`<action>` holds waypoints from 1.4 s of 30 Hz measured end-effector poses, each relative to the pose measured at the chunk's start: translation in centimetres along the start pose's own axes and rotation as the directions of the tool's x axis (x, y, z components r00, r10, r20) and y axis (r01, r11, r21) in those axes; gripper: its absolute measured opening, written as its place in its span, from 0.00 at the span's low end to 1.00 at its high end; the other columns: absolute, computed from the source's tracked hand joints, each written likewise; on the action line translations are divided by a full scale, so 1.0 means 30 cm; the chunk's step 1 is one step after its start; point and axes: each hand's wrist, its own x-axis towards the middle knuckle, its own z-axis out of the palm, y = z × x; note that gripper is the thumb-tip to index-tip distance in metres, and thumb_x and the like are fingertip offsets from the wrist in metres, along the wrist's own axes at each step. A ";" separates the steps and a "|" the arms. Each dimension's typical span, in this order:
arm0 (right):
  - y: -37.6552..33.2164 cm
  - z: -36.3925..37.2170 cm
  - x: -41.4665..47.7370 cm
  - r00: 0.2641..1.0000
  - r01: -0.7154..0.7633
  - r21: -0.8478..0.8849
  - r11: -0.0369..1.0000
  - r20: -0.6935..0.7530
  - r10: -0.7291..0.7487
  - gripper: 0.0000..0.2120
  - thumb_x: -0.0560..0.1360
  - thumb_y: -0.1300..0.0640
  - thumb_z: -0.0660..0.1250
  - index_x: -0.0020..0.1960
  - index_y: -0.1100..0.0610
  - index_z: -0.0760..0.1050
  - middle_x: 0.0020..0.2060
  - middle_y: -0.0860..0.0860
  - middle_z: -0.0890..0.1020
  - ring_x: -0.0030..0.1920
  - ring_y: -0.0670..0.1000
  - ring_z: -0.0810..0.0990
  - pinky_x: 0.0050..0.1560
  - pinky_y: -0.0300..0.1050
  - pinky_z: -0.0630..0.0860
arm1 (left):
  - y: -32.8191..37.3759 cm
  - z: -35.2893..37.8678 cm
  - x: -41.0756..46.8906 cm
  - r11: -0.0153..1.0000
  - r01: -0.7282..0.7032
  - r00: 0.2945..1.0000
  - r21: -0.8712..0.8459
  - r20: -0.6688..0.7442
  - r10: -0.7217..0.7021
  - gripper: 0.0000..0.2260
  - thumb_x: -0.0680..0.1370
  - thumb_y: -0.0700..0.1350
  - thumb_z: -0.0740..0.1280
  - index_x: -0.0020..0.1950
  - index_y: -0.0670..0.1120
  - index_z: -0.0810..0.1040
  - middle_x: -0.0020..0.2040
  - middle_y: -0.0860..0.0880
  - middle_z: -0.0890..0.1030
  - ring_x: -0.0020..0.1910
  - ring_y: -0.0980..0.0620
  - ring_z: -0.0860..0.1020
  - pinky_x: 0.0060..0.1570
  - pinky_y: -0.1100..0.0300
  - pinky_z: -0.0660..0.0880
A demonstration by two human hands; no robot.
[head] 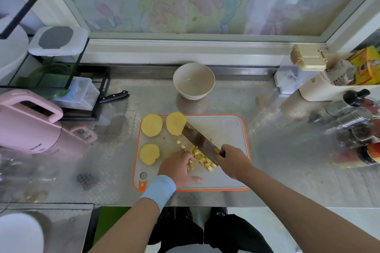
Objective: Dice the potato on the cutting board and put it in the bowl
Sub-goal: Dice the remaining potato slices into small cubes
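We are gripping the dark handle of a broad steel cleaver [197, 139] in our right hand [232, 160], fingers wrapped tight around it. Its blade is slanting up and left across the grey plastic cutting board with the orange rim [230, 146], its tip reaching one round yellow potato slice [175, 123] at the board's far edge.

Our left hand [178, 168], wearing a light-blue wristband [159, 189], is curling its fingers onto the pile of small yellow potato cubes [202, 158] near the middle of the board. It is probably pinning them, though the fingertips are hidden, and the thumb is lying flat by the near edge. The blade is standing just right of those knuckles, over the cubes.

Two more slices are lying along the board's left edge, one at the far-left corner [152, 125] and one lower down [149, 153]. The round cream bowl [193, 94] is sitting on the patterned metal countertop [277, 150] beyond the board's far edge, with no potato in it.
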 end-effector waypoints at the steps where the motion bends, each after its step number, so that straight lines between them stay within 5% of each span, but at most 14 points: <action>1: 0.004 -0.002 0.003 1.000 -0.005 0.010 1.000 -0.003 0.005 0.09 0.77 0.51 0.60 0.41 0.55 0.69 0.36 0.53 0.78 0.33 0.51 0.72 0.33 0.46 0.70 | 0.016 0.022 -0.005 0.997 -0.026 1.000 0.066 0.009 0.026 0.31 0.59 0.70 0.68 0.56 0.56 0.67 0.51 0.58 0.70 0.48 0.55 0.71 0.45 0.59 0.72; 4: 0.011 -0.012 0.006 1.000 -0.001 0.004 1.000 -0.011 0.001 0.10 0.77 0.48 0.60 0.43 0.55 0.71 0.37 0.53 0.79 0.35 0.53 0.76 0.34 0.47 0.74 | 0.031 0.071 0.010 0.994 -0.007 0.997 0.109 -0.070 0.015 0.31 0.63 0.66 0.71 0.58 0.53 0.66 0.53 0.54 0.68 0.50 0.52 0.71 0.47 0.58 0.70; 11: 0.021 -0.013 0.008 1.000 -0.008 0.015 1.000 -0.010 0.008 0.10 0.77 0.51 0.59 0.40 0.54 0.67 0.36 0.52 0.76 0.32 0.51 0.71 0.32 0.45 0.68 | -0.036 -0.022 0.100 0.961 0.115 0.928 -0.253 -0.319 -0.195 0.09 0.78 0.49 0.65 0.56 0.49 0.76 0.54 0.50 0.73 0.52 0.49 0.74 0.48 0.53 0.74; 15: 0.005 0.020 0.009 1.000 -0.002 0.039 0.999 0.021 0.001 0.10 0.77 0.50 0.59 0.41 0.55 0.68 0.36 0.52 0.76 0.32 0.51 0.70 0.32 0.46 0.68 | -0.061 -0.034 0.124 0.976 0.099 0.959 -0.193 -0.241 -0.145 0.15 0.79 0.38 0.58 0.63 0.48 0.76 0.60 0.48 0.74 0.61 0.46 0.70 0.59 0.53 0.70; 18: 0.004 0.048 0.003 1.000 -0.005 0.054 0.999 0.029 0.003 0.10 0.77 0.50 0.60 0.41 0.55 0.69 0.35 0.52 0.76 0.32 0.51 0.71 0.32 0.46 0.68 | -0.050 -0.035 0.104 0.945 0.072 0.975 -0.319 -0.176 -0.133 0.15 0.79 0.37 0.58 0.59 0.51 0.79 0.57 0.52 0.78 0.56 0.50 0.76 0.56 0.58 0.72; 23: -0.007 0.076 -0.009 0.998 0.003 0.085 0.996 0.061 -0.008 0.11 0.77 0.52 0.59 0.38 0.55 0.63 0.33 0.51 0.72 0.31 0.52 0.68 0.32 0.45 0.65 | -0.103 -0.086 0.073 0.913 0.146 0.853 -0.382 -0.418 -0.311 0.14 0.79 0.37 0.58 0.58 0.45 0.80 0.56 0.49 0.80 0.56 0.50 0.77 0.55 0.60 0.71; 27: -0.038 0.139 -0.025 0.983 0.029 0.108 0.994 0.177 -0.048 0.10 0.77 0.53 0.58 0.39 0.55 0.64 0.35 0.52 0.72 0.32 0.52 0.67 0.31 0.44 0.65 | -0.152 -0.117 0.055 0.963 0.139 0.821 -0.229 -0.517 -0.242 0.13 0.76 0.35 0.61 0.54 0.48 0.80 0.53 0.50 0.79 0.55 0.48 0.73 0.52 0.56 0.72; 31: -0.027 0.175 -0.038 0.973 0.067 0.033 0.997 0.217 -0.072 0.09 0.77 0.54 0.56 0.39 0.53 0.63 0.35 0.51 0.72 0.32 0.51 0.67 0.33 0.45 0.65 | -0.175 -0.097 0.050 0.967 0.248 0.879 -0.052 -0.407 -0.247 0.15 0.73 0.39 0.66 0.58 0.50 0.78 0.56 0.48 0.77 0.57 0.43 0.72 0.56 0.52 0.69; 42: 0.084 0.034 0.045 1.000 -0.011 -0.147 0.989 -0.022 0.008 0.10 0.79 0.51 0.55 0.40 0.52 0.63 0.37 0.52 0.75 0.40 0.56 0.75 0.37 0.47 0.68 | -0.086 -0.074 0.075 0.991 0.112 0.957 -0.079 -0.258 -0.129 0.16 0.76 0.41 0.63 0.64 0.51 0.73 0.60 0.50 0.73 0.61 0.47 0.69 0.60 0.53 0.68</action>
